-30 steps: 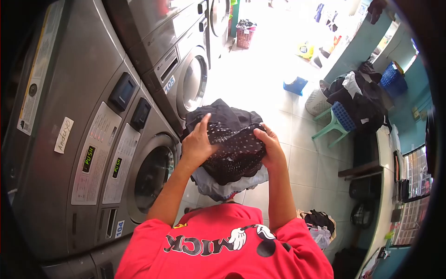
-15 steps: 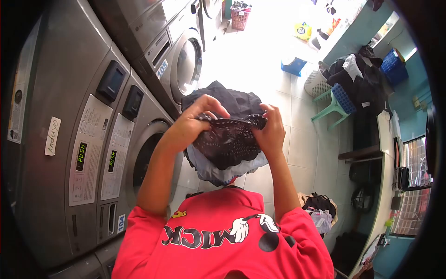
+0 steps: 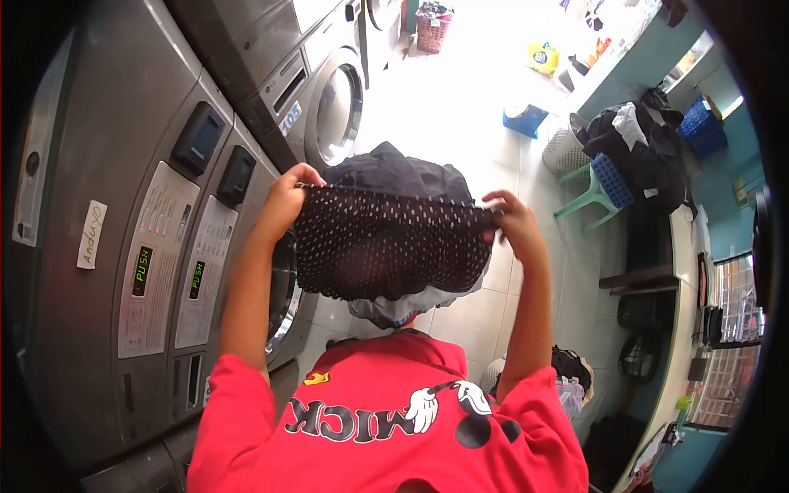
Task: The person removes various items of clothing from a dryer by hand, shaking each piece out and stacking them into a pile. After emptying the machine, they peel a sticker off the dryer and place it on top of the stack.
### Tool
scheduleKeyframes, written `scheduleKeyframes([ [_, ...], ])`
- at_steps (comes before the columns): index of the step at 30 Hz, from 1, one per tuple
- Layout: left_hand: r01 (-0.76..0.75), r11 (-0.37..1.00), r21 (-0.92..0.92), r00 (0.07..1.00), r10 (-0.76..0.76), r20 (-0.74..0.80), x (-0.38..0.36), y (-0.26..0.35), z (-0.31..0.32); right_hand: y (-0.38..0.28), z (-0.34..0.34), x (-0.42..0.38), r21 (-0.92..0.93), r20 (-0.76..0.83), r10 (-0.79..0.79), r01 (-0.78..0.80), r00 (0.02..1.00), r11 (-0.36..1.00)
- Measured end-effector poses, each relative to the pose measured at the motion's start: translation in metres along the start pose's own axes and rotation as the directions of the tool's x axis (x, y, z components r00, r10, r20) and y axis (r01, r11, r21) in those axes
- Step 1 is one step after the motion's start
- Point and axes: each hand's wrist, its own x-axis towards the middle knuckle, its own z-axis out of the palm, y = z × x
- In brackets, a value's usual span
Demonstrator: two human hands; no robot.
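Observation:
A black garment with rows of white dots [image 3: 394, 246] is stretched wide between my hands, its thin fabric hanging down towards me. My left hand [image 3: 283, 201] pinches its upper left corner. At the upper right corner my right hand [image 3: 521, 228] grips the other end, fingers slightly blurred. Behind and under the garment is a heap of laundry, with dark clothes [image 3: 403, 174] on top and light grey-blue clothes [image 3: 394, 309] showing below. The garment covers the middle of the heap and whatever holds it up.
Stacked grey machines [image 3: 123, 205] with round doors line the left side. To the right stand a green stool [image 3: 593, 197], a white basket [image 3: 565, 152] and a large pile of dark clothes [image 3: 637, 160]. More laundry [image 3: 571, 374] lies low at my right, beside a long counter [image 3: 684, 279].
My hands have moved apart, left hand to the left and right hand to the right. The dotted garment, bunched up before, is now spread out flat between them.

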Motion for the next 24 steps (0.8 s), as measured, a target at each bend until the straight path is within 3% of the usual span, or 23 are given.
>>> scheduleKeyframes([
  [2,-0.030,0.996,-0.084,0.998,0.026,-0.049,0.026,-0.019,0.002,0.017,0.012,0.043,0.158,-0.040,-0.046,0.052,0.998,0.986],
  [4,-0.064,0.984,-0.169,0.994,0.048,-0.096,0.049,-0.014,-0.001,0.010,0.023,0.069,0.030,-0.204,-0.115,0.123,0.972,0.992],
  [6,-0.295,0.946,-0.133,0.943,0.266,-0.201,0.067,-0.004,-0.008,-0.004,0.023,0.082,-0.060,-0.277,-0.199,0.190,0.940,0.980],
  [8,-0.470,0.876,0.103,0.825,0.478,-0.301,0.071,0.022,-0.014,-0.014,0.021,0.092,-0.122,-0.357,-0.396,0.378,0.846,0.918],
  [9,-0.487,0.858,0.161,0.788,0.511,-0.342,0.062,0.042,-0.011,-0.022,0.020,0.090,-0.354,-0.406,-0.582,0.466,0.704,0.811],
  [10,-0.482,0.861,0.164,0.789,0.508,-0.346,0.056,0.048,-0.008,-0.028,0.022,0.085,-0.351,-0.401,-0.582,0.468,0.708,0.811],
  [12,-0.503,0.642,0.579,0.572,0.749,-0.333,0.046,0.052,-0.004,-0.036,0.028,0.072,-0.395,-0.441,-0.695,0.572,0.568,0.719],
  [16,-0.490,0.550,0.676,0.588,0.781,-0.209,0.024,0.017,0.016,0.014,0.042,0.074,-0.352,-0.433,-0.673,0.575,0.600,0.739],
  [18,-0.445,0.567,0.693,0.657,0.733,-0.178,0.015,-0.023,0.034,0.057,0.054,0.076,-0.402,-0.440,-0.640,0.499,0.630,0.768],
  [19,-0.427,0.607,0.670,0.703,0.689,-0.176,0.009,-0.045,0.044,0.070,0.061,0.067,-0.343,-0.436,-0.580,0.468,0.689,0.814],
  [21,-0.337,0.647,0.684,0.817,0.562,-0.128,-0.009,-0.090,0.068,0.113,0.075,0.055,-0.393,-0.367,-0.513,0.371,0.776,0.841],
  [22,-0.268,0.638,0.722,0.879,0.468,-0.087,-0.021,-0.113,0.078,0.144,0.082,0.052,-0.426,-0.284,-0.403,0.261,0.870,0.866],
  [23,-0.216,0.665,0.715,0.919,0.386,-0.081,-0.034,-0.138,0.087,0.163,0.091,0.041,-0.491,-0.283,-0.316,0.147,0.905,0.859],
  [24,-0.161,0.688,0.708,0.951,0.299,-0.074,-0.048,-0.155,0.091,0.166,0.095,0.032,-0.443,-0.249,-0.034,-0.083,0.968,0.893],
])
